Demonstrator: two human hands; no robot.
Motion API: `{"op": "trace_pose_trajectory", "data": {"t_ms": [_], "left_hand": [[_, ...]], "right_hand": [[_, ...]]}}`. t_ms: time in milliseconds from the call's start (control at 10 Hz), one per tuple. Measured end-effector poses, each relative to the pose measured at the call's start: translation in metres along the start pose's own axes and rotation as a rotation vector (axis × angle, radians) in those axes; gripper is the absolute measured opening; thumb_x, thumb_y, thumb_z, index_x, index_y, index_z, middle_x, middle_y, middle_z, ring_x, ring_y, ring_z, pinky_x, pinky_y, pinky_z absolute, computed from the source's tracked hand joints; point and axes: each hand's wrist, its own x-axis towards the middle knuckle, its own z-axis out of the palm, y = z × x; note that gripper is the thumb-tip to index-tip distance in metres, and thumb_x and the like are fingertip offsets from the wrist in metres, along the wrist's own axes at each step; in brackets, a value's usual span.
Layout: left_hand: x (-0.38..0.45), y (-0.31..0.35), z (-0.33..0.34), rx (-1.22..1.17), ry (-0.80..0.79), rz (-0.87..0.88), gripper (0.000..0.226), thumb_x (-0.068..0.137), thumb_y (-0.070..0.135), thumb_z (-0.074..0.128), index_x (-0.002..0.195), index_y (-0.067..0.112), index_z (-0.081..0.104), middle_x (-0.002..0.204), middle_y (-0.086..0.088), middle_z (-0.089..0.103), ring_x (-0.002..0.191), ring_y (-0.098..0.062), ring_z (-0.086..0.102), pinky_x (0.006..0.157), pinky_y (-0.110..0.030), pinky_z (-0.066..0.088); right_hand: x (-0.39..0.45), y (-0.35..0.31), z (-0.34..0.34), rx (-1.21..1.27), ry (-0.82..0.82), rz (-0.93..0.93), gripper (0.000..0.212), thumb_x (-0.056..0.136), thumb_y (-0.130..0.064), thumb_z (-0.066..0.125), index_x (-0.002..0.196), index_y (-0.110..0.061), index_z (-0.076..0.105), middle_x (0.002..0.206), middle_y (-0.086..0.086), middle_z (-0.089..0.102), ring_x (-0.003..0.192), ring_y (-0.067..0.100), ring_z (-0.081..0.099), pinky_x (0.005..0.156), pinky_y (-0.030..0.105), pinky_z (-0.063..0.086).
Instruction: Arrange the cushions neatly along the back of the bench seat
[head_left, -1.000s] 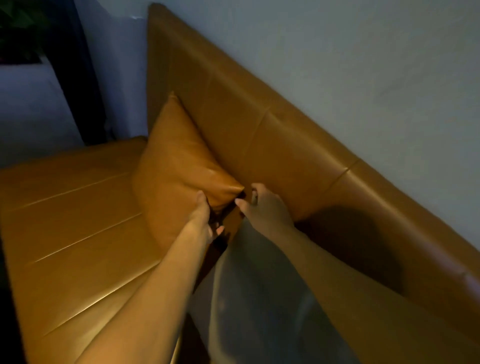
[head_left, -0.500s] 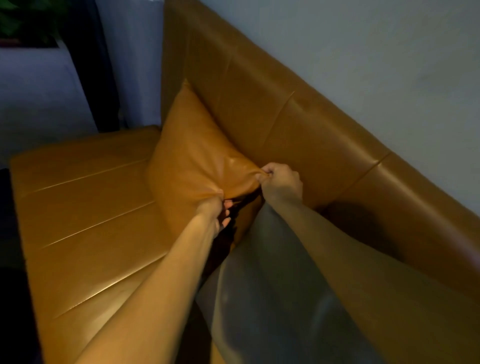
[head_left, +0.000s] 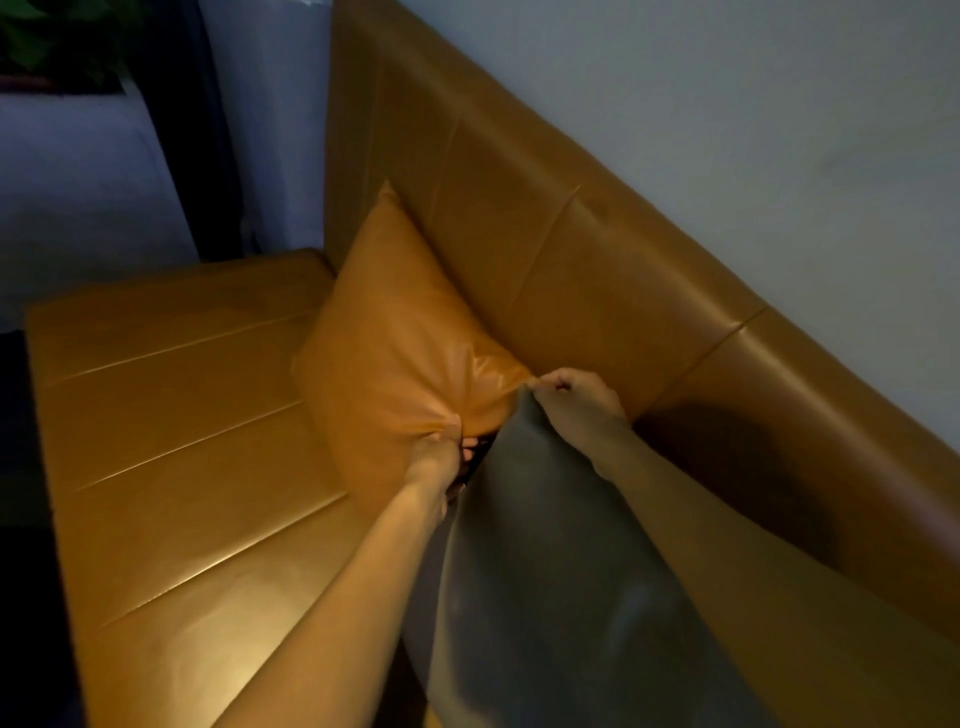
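Head view, left to right: the tan bench seat (head_left: 171, 441) runs along the left, its stitched panels bare. A tan leather cushion (head_left: 395, 332) stands tilted on the seat, its back edge leaning against the bench backrest (head_left: 545, 244). The left hand (head_left: 441, 452) is closed in a pinch on the cushion's near lower edge, where the leather puckers. The right hand (head_left: 582, 402) is closed in a pinch on the cushion's near upper corner, close against the backrest. A grey cushion (head_left: 545, 571) sits just beside the tan one, between the two forearms, and touches it at the near edge.

Step in hand, as judged: squaring the tan cushion against the backrest. The next move calls for both hands to draw the corners out evenly, set the cushion upright, then release.

Obstruction: the grey cushion crowds the near edge and hides the cushion's lower corner. A dark curtain (head_left: 208, 130) hangs beyond the bench end, well apart.
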Motion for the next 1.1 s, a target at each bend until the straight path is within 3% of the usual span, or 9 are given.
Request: {"op": "trace_pose_trajectory", "data": {"t_ms": [200,300,400,600,700,800,900,1000,1100], "left_hand": [[-0.016,-0.001,0.005,0.168,0.094,0.212,0.055,0.099,0.051,0.039,0.071,0.011,0.064,0.080,-0.004,0.064,0.084,-0.022,0.057,0.086,-0.034,0.044],[-0.031,0.004,0.017,0.205,0.136,0.382,0.056,0.095,0.053,0.047,0.064,0.009,0.062,0.065,0.003,0.064,0.073,-0.018,0.059,0.077,-0.028,0.040],[-0.040,-0.005,0.026,0.211,0.133,0.512,0.051,0.089,0.057,0.054,0.072,0.010,0.064,0.074,-0.003,0.069,0.079,-0.021,0.065,0.082,-0.040,0.051],[-0.090,0.000,0.047,0.636,0.165,0.476,0.065,0.092,0.049,0.055,0.144,0.014,0.037,0.145,-0.016,0.040,0.134,-0.039,0.036,0.108,-0.048,0.033],[-0.122,0.007,0.047,0.829,0.005,0.365,0.076,0.093,0.043,0.057,0.152,0.010,0.022,0.158,-0.015,0.026,0.142,-0.037,0.029,0.113,-0.045,0.030],[-0.189,0.005,0.044,0.880,-0.256,0.341,0.031,0.099,0.025,0.051,0.121,0.004,0.058,0.134,-0.018,0.057,0.125,-0.031,0.052,0.101,-0.037,0.042],[-0.296,-0.016,0.030,0.775,-0.381,0.348,0.015,0.101,0.015,0.047,0.093,0.013,0.060,0.106,-0.009,0.061,0.101,-0.018,0.055,0.073,-0.026,0.042],[-0.409,-0.048,0.008,0.810,-0.440,0.297,0.017,0.103,0.022,0.044,0.095,0.014,0.057,0.093,-0.004,0.057,0.081,-0.012,0.053,0.061,-0.013,0.044],[-0.488,-0.069,-0.004,0.904,-0.515,0.242,0.026,0.102,0.033,0.043,0.098,0.015,0.062,0.091,0.000,0.060,0.080,-0.011,0.056,0.068,-0.020,0.043]], "right_hand": [[-0.018,0.013,0.001,-0.101,-0.072,-0.124,0.067,0.088,-0.063,0.047,0.141,-0.022,0.045,0.138,0.005,0.056,0.126,0.027,0.051,0.100,0.040,0.043],[-0.036,0.020,0.002,-0.141,-0.002,-0.135,0.062,0.092,-0.054,0.048,0.143,-0.018,0.043,0.140,0.007,0.053,0.129,0.028,0.050,0.104,0.043,0.042],[-0.062,0.038,0.000,-0.223,0.001,-0.161,0.055,0.093,-0.052,0.047,0.140,-0.023,0.043,0.137,0.002,0.054,0.127,0.025,0.050,0.104,0.045,0.043],[-0.134,0.095,-0.030,-0.448,-0.079,-0.057,0.066,0.096,-0.053,0.043,0.153,-0.031,0.018,0.158,0.000,0.029,0.142,0.030,0.030,0.112,0.053,0.030],[-0.187,0.129,-0.062,-0.375,-0.140,0.027,0.054,0.097,-0.044,0.046,0.146,-0.024,0.036,0.147,0.007,0.045,0.131,0.032,0.045,0.106,0.052,0.038],[-0.251,0.153,-0.105,-0.238,-0.040,0.112,0.044,0.096,-0.040,0.050,0.135,-0.018,0.051,0.134,0.007,0.058,0.121,0.028,0.054,0.096,0.032,0.042],[-0.336,0.166,-0.142,-0.003,0.021,0.166,0.035,0.095,-0.039,0.054,0.124,-0.021,0.061,0.124,0.001,0.065,0.115,0.019,0.059,0.088,0.026,0.041],[-0.433,0.178,-0.160,0.211,-0.003,0.185,0.020,0.096,-0.033,0.055,0.109,-0.022,0.066,0.098,-0.003,0.068,0.089,0.011,0.060,0.078,0.025,0.044],[-0.515,0.175,-0.168,0.323,-0.039,0.190,0.021,0.099,-0.027,0.051,0.106,-0.012,0.064,0.079,-0.005,0.059,0.065,0.005,0.051,0.055,0.014,0.041]]}}
